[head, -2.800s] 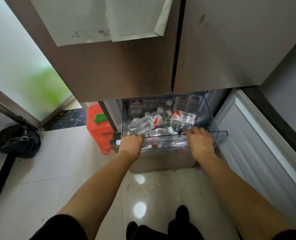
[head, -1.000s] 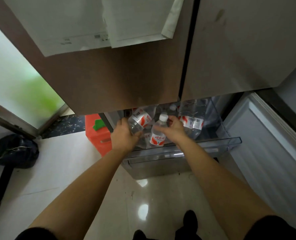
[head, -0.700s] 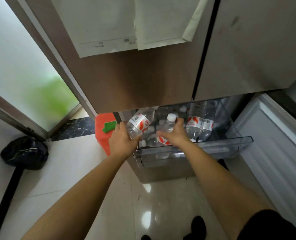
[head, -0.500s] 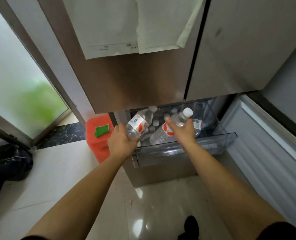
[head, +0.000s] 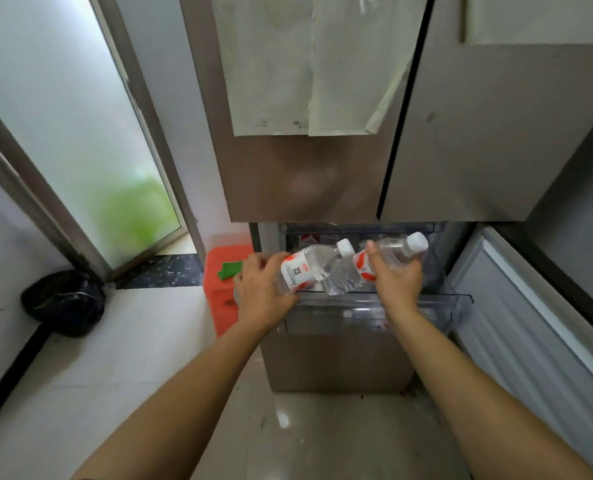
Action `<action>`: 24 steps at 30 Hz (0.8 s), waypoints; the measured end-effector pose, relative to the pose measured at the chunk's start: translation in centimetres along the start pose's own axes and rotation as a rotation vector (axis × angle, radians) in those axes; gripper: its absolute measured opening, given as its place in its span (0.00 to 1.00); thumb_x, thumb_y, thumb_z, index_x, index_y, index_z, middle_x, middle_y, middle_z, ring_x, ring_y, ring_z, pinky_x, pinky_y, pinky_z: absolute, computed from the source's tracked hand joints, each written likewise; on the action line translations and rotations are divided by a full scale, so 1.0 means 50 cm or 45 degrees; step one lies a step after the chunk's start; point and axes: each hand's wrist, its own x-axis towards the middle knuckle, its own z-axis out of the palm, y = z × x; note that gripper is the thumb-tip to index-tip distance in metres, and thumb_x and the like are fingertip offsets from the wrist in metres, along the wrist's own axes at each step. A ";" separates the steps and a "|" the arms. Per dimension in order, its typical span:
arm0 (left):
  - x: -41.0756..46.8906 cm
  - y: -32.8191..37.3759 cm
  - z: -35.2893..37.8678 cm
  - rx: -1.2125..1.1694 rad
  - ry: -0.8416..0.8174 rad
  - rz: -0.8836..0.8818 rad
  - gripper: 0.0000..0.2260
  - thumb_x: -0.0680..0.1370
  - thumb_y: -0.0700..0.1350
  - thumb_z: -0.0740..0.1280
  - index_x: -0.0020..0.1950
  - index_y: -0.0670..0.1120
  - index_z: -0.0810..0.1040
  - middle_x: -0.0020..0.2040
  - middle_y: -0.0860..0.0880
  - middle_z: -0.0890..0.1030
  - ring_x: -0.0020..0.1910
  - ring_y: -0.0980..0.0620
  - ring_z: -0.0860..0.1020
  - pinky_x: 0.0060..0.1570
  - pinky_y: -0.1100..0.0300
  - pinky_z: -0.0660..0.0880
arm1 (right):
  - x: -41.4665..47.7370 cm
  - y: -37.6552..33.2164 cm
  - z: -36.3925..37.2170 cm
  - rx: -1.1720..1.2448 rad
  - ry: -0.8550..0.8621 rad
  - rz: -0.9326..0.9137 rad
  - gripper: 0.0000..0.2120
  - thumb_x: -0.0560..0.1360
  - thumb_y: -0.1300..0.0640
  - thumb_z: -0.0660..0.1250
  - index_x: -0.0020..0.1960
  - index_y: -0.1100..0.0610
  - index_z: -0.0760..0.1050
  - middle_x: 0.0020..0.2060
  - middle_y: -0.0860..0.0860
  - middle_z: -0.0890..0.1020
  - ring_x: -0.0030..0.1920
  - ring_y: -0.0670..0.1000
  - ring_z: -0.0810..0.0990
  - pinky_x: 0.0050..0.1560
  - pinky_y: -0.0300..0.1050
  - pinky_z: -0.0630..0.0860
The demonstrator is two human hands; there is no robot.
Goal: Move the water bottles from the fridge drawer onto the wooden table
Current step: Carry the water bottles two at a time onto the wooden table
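Head view shows our left hand (head: 263,296) wrapped round the left bottle (head: 305,270) and our right hand (head: 397,280) round the right bottle (head: 390,254), both tilted above the drawer (head: 456,299), so we should grip firmly, lift clear of its front rim and turn to the unseen table.

Clear plastic bottles (head: 314,268); glossy floor tiles (head: 322,438).

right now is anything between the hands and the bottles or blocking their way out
Nothing visible. The left hand grips one bottle, the right hand a second bottle, both held over the drawer. The wooden table is out of view.
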 end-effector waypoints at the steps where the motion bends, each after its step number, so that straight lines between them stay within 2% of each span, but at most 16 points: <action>1: -0.019 0.005 -0.015 -0.026 0.048 -0.063 0.32 0.66 0.57 0.78 0.66 0.59 0.70 0.57 0.53 0.70 0.57 0.52 0.70 0.58 0.48 0.76 | -0.009 -0.003 -0.004 0.032 -0.064 0.009 0.33 0.66 0.37 0.78 0.65 0.51 0.74 0.57 0.47 0.81 0.58 0.49 0.81 0.63 0.51 0.76; 3: -0.067 0.011 -0.049 -0.074 0.167 -0.191 0.32 0.65 0.57 0.79 0.65 0.57 0.71 0.57 0.54 0.70 0.55 0.53 0.72 0.54 0.56 0.78 | -0.034 -0.004 -0.009 0.087 -0.193 0.032 0.32 0.63 0.33 0.77 0.61 0.48 0.76 0.53 0.44 0.82 0.53 0.44 0.82 0.55 0.45 0.79; 5: -0.122 0.010 -0.091 -0.095 0.273 -0.332 0.32 0.65 0.59 0.79 0.66 0.56 0.72 0.55 0.57 0.69 0.52 0.56 0.74 0.46 0.69 0.72 | -0.067 -0.003 -0.002 0.128 -0.306 0.077 0.29 0.62 0.31 0.75 0.56 0.46 0.77 0.49 0.42 0.83 0.48 0.41 0.82 0.47 0.41 0.79; 6: -0.152 0.005 -0.116 -0.099 0.318 -0.409 0.32 0.65 0.60 0.79 0.66 0.56 0.73 0.54 0.58 0.68 0.51 0.57 0.74 0.43 0.72 0.68 | -0.087 -0.003 0.010 0.148 -0.364 0.109 0.27 0.64 0.32 0.75 0.55 0.47 0.78 0.47 0.43 0.84 0.47 0.42 0.83 0.45 0.42 0.80; 7: -0.184 -0.001 -0.143 -0.103 0.365 -0.487 0.33 0.64 0.60 0.79 0.65 0.55 0.73 0.54 0.58 0.69 0.50 0.57 0.75 0.43 0.71 0.68 | -0.111 -0.003 0.026 0.170 -0.424 0.144 0.25 0.66 0.33 0.75 0.54 0.48 0.79 0.47 0.45 0.85 0.47 0.45 0.84 0.46 0.45 0.81; 9: -0.253 -0.016 -0.205 -0.110 0.467 -0.637 0.33 0.63 0.60 0.80 0.64 0.54 0.74 0.54 0.57 0.71 0.51 0.56 0.75 0.48 0.65 0.70 | -0.176 -0.008 0.065 0.213 -0.543 0.211 0.25 0.67 0.35 0.75 0.55 0.51 0.79 0.48 0.47 0.85 0.47 0.47 0.85 0.47 0.47 0.83; 12: -0.361 -0.042 -0.325 -0.049 0.629 -0.798 0.32 0.63 0.59 0.80 0.63 0.53 0.74 0.55 0.56 0.72 0.51 0.54 0.75 0.50 0.59 0.73 | -0.310 -0.032 0.122 0.241 -0.750 0.241 0.29 0.64 0.30 0.74 0.55 0.49 0.79 0.46 0.45 0.86 0.46 0.46 0.86 0.47 0.47 0.83; 14: -0.436 -0.064 -0.415 0.027 0.719 -0.867 0.30 0.64 0.59 0.80 0.61 0.52 0.74 0.55 0.54 0.72 0.52 0.52 0.75 0.52 0.55 0.76 | -0.410 -0.058 0.157 0.230 -0.908 0.188 0.36 0.58 0.26 0.73 0.56 0.50 0.79 0.46 0.45 0.86 0.47 0.46 0.86 0.50 0.49 0.83; 16: -0.520 -0.083 -0.513 0.079 0.837 -0.924 0.29 0.65 0.58 0.79 0.61 0.52 0.74 0.55 0.54 0.73 0.54 0.51 0.76 0.54 0.53 0.78 | -0.527 -0.088 0.188 0.222 -1.072 0.108 0.41 0.56 0.24 0.73 0.58 0.51 0.77 0.52 0.48 0.85 0.53 0.50 0.84 0.58 0.55 0.80; 18: -0.616 -0.103 -0.609 0.132 0.987 -0.975 0.28 0.65 0.56 0.80 0.60 0.51 0.75 0.53 0.54 0.73 0.53 0.51 0.76 0.54 0.51 0.78 | -0.655 -0.113 0.216 0.194 -1.186 0.014 0.39 0.57 0.23 0.72 0.58 0.48 0.76 0.54 0.47 0.84 0.56 0.51 0.82 0.61 0.56 0.77; 20: -0.722 -0.126 -0.700 0.170 1.119 -1.026 0.26 0.64 0.54 0.79 0.58 0.51 0.75 0.52 0.53 0.73 0.52 0.51 0.75 0.53 0.49 0.78 | -0.793 -0.131 0.235 0.155 -1.284 -0.055 0.35 0.58 0.23 0.71 0.56 0.44 0.76 0.53 0.43 0.83 0.55 0.48 0.81 0.61 0.54 0.77; 22: -0.842 -0.152 -0.783 0.161 1.231 -1.075 0.24 0.65 0.53 0.79 0.56 0.55 0.73 0.52 0.53 0.73 0.52 0.51 0.75 0.51 0.52 0.77 | -0.939 -0.141 0.249 0.130 -1.391 -0.113 0.31 0.57 0.22 0.71 0.53 0.39 0.75 0.49 0.37 0.81 0.52 0.43 0.80 0.57 0.49 0.77; 24: -0.969 -0.179 -0.858 0.160 1.339 -1.112 0.25 0.65 0.52 0.80 0.55 0.58 0.70 0.52 0.54 0.73 0.51 0.53 0.76 0.46 0.61 0.74 | -1.089 -0.144 0.257 0.137 -1.495 -0.150 0.32 0.57 0.22 0.71 0.54 0.38 0.74 0.48 0.34 0.79 0.51 0.39 0.79 0.54 0.46 0.76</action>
